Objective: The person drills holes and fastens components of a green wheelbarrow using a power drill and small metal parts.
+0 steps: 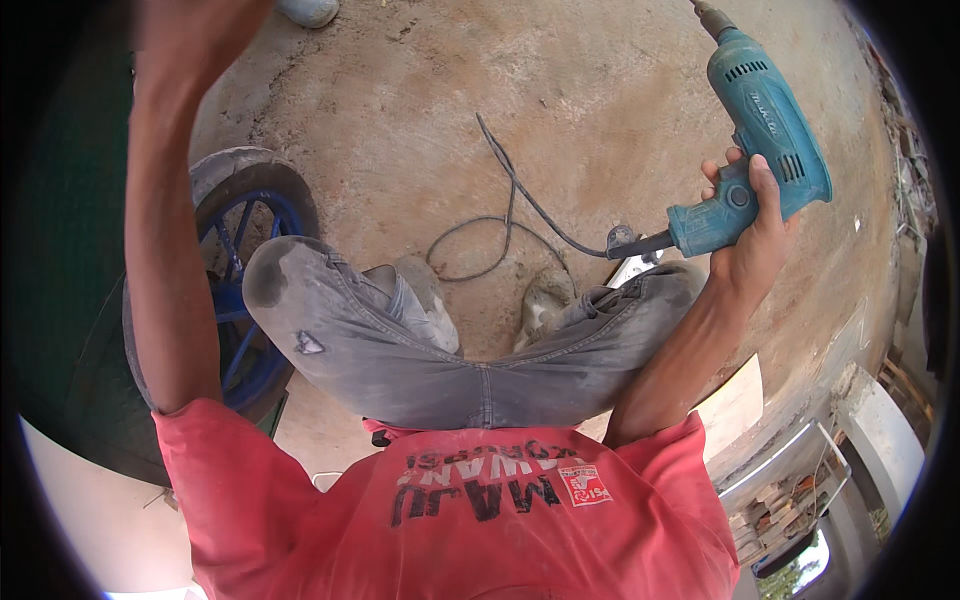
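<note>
My right hand [750,220] grips a teal power drill [760,110] with its fingers round the handle. The drill's tip points up toward the top edge. Its black cord [515,190] runs from the handle past a small dark fitting and loops over the floor. My left hand [195,35] is raised at the top left edge, blurred, with its fingers cut off by the frame, so what it touches is hidden. Beside my left forearm and knee is a black tyre on a blue spoked wheel [238,240].
I sit low, legs bent, on a dusty concrete floor [380,120]. A dark green surface [70,270] is at the left, a grey object [307,12] at the top, a pale board [735,405] behind my right arm. Rubble and a white ledge [880,435] line the right side.
</note>
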A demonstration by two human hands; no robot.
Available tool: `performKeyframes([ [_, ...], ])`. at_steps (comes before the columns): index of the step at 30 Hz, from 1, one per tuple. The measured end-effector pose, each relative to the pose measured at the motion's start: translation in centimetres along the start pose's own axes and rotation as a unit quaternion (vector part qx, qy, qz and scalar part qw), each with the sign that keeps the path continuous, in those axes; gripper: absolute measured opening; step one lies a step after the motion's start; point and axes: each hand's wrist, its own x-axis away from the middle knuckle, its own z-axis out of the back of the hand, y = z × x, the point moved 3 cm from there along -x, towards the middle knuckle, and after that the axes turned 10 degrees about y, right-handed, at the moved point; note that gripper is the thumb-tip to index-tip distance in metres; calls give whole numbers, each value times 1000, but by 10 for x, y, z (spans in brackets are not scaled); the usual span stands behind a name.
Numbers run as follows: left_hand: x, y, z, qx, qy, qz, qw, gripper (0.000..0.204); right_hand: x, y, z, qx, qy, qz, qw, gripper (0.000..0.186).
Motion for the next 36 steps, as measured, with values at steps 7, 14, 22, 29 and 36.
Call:
performKeyframes([
  [7,173,17,-382,69,-340,116,931,23,28,-1,43,24,67,-43,997,43],
  [14,185,36,-432,65,-404,119,905,25,36,-14,72,71,113,11,991,54],
  [22,168,38,-429,135,-265,236,925,11,31,-7,56,87,90,24,992,53],
  [29,217,33,-471,36,-361,188,913,33,29,6,66,89,-21,15,996,56],
  [36,217,35,-473,57,-266,201,941,9,49,-29,63,61,-34,-1,998,48],
])
